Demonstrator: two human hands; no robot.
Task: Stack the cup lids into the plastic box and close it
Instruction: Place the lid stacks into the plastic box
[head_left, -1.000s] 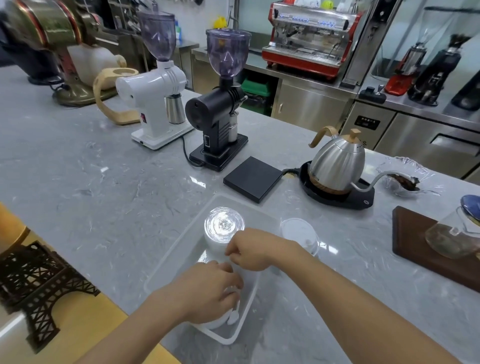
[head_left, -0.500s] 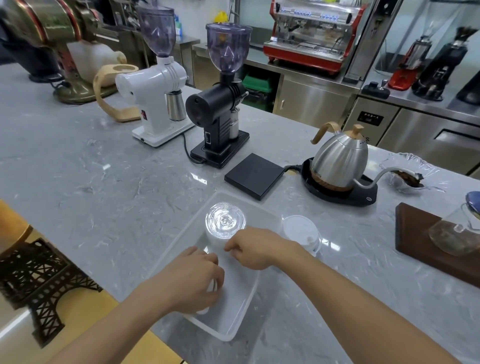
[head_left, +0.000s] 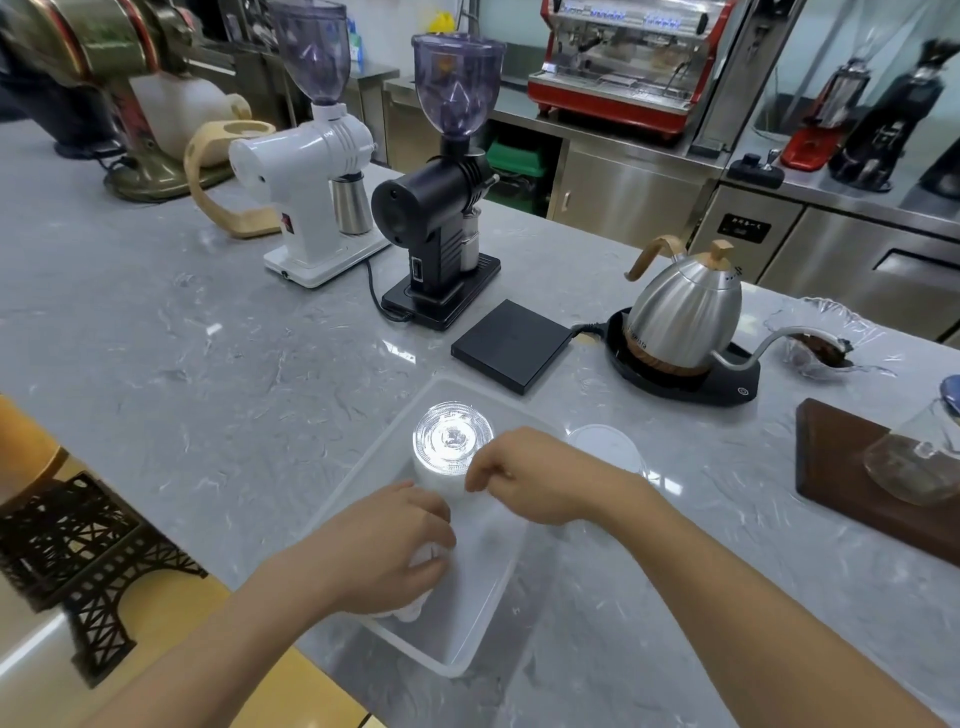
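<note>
A clear plastic box lies open on the grey marble counter near its front edge. A tall stack of clear cup lids stands upright in the far end of the box. My left hand is inside the box, closed around a second stack of white lids that lies near the left wall. My right hand pinches the side of the upright stack with fingertips. Another pile of white lids sits on the counter just right of the box.
A black scale and a steel kettle on its base stand behind the box. Black grinder and white grinder are farther back. A wooden board with a glass jug lies right. A black tower model stands left.
My left hand slid leftward and back within the box with its white lids. The right hand stayed at the upright stack. The camera tilted slightly.
</note>
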